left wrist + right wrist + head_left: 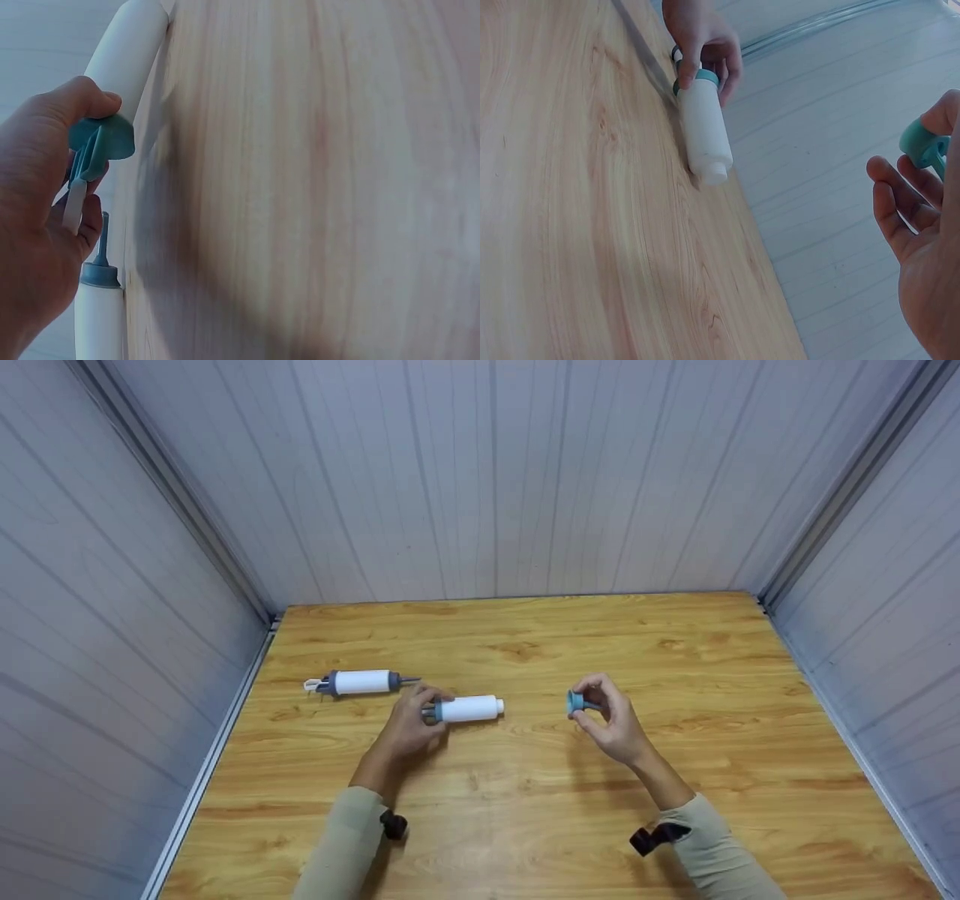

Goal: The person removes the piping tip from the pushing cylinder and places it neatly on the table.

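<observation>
Left hand (411, 725) and right hand (611, 722) reach over the table from khaki sleeves (341, 844), a black device (394, 825) strapped at each wrist. The table (487, 825) is yellow-brown, with a wood grain.

Out over it, the left hand grips the teal collar (112, 136) at one end of a white plastic cylinder (470, 709), thumb pressed against the collar; a flat white strip (73, 206) sticks out of this end among the fingers. The cylinder lies sideways, its narrow white neck (500, 706) pointing toward the right hand; whether it touches the wood I cannot tell.

The right hand pinches a teal cup-shaped cap (575, 703) with a thin stem, raised off the table and apart from the cylinder, its wide mouth turned toward the neck.

Farther out, beyond the left hand, a second white cylinder with dark grey-blue ends (363, 682) lies on the table, its thin nozzle (409, 679) pointing right, near that hand. Pale grey panelled walls (480, 480) stand behind.
</observation>
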The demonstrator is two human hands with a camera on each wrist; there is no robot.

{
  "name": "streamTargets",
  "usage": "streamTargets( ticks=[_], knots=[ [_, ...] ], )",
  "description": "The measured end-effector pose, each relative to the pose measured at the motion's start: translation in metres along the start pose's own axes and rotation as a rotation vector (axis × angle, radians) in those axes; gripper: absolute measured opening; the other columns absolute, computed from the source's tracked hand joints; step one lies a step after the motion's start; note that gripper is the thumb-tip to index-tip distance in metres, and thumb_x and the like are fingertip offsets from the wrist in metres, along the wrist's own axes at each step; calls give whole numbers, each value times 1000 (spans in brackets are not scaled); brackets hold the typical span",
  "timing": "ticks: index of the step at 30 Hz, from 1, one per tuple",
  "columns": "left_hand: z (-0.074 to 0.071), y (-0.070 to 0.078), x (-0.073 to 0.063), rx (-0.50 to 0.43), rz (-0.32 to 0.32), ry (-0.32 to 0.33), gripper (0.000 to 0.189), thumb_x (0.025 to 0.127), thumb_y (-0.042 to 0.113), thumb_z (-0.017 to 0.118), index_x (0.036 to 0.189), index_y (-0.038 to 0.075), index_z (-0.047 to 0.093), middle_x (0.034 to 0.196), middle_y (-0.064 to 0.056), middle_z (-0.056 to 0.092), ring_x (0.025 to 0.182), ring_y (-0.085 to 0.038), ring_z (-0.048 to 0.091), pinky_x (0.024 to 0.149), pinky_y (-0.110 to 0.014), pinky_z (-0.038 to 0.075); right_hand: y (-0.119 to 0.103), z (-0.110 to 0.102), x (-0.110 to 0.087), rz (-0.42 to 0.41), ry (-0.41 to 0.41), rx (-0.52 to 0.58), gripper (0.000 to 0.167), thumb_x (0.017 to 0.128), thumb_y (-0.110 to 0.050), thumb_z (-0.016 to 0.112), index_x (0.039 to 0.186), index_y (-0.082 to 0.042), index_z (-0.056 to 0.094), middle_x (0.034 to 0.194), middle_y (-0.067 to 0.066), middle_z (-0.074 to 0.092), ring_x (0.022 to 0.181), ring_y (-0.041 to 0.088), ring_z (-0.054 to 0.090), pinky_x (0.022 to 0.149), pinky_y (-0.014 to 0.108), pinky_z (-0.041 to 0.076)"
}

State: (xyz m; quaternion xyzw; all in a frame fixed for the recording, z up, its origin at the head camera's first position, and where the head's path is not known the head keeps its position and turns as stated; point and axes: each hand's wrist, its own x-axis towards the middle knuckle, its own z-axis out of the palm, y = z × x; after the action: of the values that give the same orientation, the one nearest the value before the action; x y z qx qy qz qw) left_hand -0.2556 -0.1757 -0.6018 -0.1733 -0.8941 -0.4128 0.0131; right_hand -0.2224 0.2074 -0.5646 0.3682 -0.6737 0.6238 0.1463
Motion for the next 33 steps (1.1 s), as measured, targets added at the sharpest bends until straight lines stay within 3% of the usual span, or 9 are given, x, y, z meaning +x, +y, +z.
streamTargets(
  ticks=[15,22,33],
  knots=[
    [0,-4,4,-10,-67,-34,38,94,-2,82,129,13,76,141,-17,69,139,-40,61,121,-61,50,2,0,2,-39,-5,30,32,90,32,58,120,23,52,102,25,60,95,4,70,85,17,64],
    [1,-3,3,22,-23,-9,38,93,-3,83,128,10,76,137,-19,70,137,-41,62,120,-60,52,1,1,1,-9,7,33,30,91,30,58,120,23,53,103,18,64,93,8,72,84,18,64],
    [-1,-5,4,-3,-41,-22,51,90,1,89,137,10,74,147,-19,67,147,-46,58,125,-67,46,2,2,3,-42,1,42,32,89,32,58,120,23,52,102,25,60,96,4,72,85,18,64]
  ],
)
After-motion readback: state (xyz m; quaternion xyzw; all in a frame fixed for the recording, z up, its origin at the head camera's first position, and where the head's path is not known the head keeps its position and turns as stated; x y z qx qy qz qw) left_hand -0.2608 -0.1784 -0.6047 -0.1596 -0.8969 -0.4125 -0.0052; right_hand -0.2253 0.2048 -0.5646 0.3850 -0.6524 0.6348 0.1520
